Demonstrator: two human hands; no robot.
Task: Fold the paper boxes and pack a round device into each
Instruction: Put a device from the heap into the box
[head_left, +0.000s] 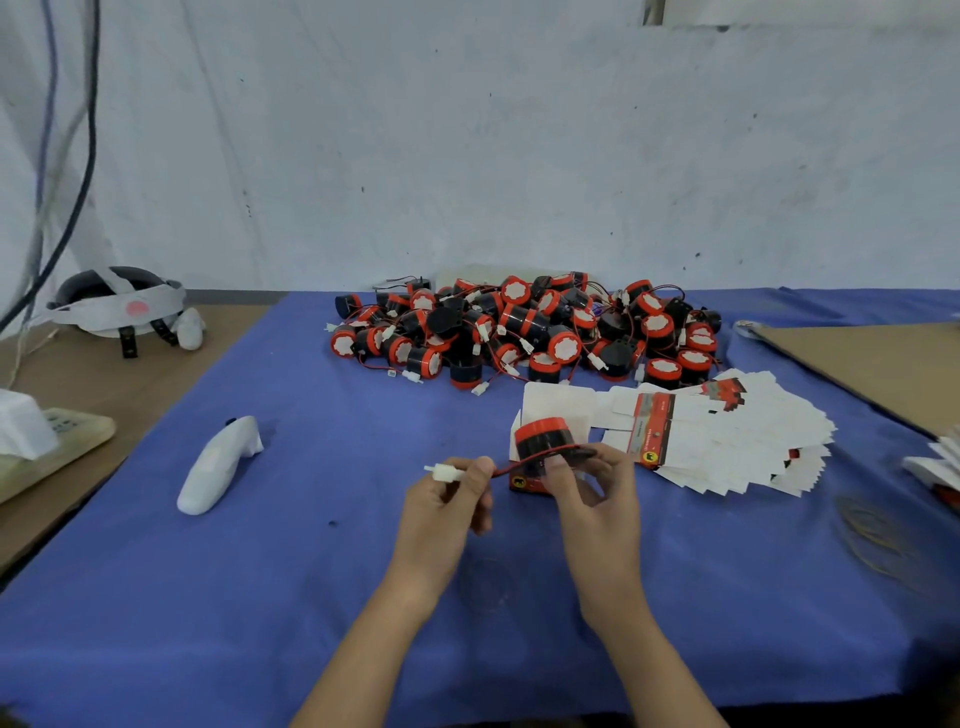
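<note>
1. Hands: left hand pinches the red-black wire just behind its white connector. Right hand grips the round device by its black side wall, thumb in front, fingers behind.
2. Position: the device is at the mouth of an erected paper box, red band up, with white flaps standing open behind it. Cannot tell how deep it sits. The box stands on the blue cloth, front centre.
3. Device handling (judged): rigid plastic, small and light. The smooth wall may slip, so hold it round the sides and never lift it by the wire.
4. Wire (judged): thin and floppy, and it likely needs tucking in before the flaps close. A hard tug could strain its joint.
5. Box (judged): thin card that dents easily, so steady its walls lightly.
6. Supply: pile of devices at the back, fanned flat boxes just right of the hands.
</note>
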